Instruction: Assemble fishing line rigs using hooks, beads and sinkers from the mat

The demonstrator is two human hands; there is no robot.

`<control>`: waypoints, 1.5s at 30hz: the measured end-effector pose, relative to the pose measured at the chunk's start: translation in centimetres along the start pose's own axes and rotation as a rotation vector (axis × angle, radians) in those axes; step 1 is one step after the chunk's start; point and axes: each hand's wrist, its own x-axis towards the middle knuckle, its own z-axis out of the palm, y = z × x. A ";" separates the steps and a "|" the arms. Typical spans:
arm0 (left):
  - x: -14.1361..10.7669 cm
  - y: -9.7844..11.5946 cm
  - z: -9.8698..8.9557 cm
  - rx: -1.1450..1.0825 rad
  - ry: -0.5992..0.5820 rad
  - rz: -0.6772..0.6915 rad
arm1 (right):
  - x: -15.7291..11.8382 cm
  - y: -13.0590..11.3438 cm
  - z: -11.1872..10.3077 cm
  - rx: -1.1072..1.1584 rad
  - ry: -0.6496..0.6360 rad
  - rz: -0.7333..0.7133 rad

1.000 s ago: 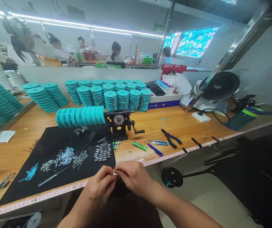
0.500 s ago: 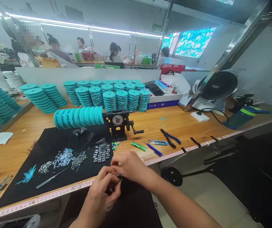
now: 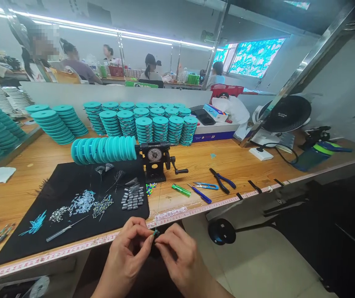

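Hands, pair: left hand (image 3: 128, 248) and right hand (image 3: 177, 254) curl toward each other at the front edge of the wooden table (image 3: 41, 165), fingertips pinching a small teal piece (image 3: 156, 233) between them. Piece sits just off the table edge, at 12 o'clock from the wrists. Fine line (image 3: 159, 203) rises from it toward 12 o'clock.

Tape measure (image 3: 72, 250), fixed along the table edge. Black mat (image 3: 16, 244), at 10 o'clock, bearing a thin-shafted screwdriver (image 3: 62, 234), teal bristle tufts (image 3: 34, 224) and grey metal weights (image 3: 132, 198). Coloured beads (image 3: 149, 188), just beside the mat at 12 o'clock.

Line-winding counter (image 3: 155, 157), with hand crank, at 12 o'clock, teal spools (image 3: 103, 150) on its spindle. Blue-handled pliers (image 3: 221, 180), blue-handled snips (image 3: 205, 186) and green tube (image 3: 181, 190), at 1 o'clock. Stacked teal spools (image 3: 143, 130), beyond the counter. Round black fan (image 3: 286, 114), at 2 o'clock. Co-worker (image 3: 150, 68), farthest, at 12 o'clock.
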 end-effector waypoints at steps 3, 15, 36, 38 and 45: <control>0.2 0.0 -0.1 0.148 -0.010 0.105 | 1.4 -0.1 -0.7 -0.187 -0.023 -0.249; 1.8 -2.1 -0.8 0.565 -0.039 0.695 | 10.6 1.1 -1.5 -0.178 -0.561 -0.110; 0.2 -0.4 0.6 -0.082 0.015 -0.021 | 0.2 0.4 -0.7 -0.201 -0.038 -0.219; 0.5 -0.2 0.2 0.016 0.009 0.032 | 1.4 0.5 -1.1 -0.228 -0.107 -0.317; 1.4 -0.3 -0.6 0.334 0.087 0.417 | 7.3 1.4 -1.0 -0.095 -0.356 -0.035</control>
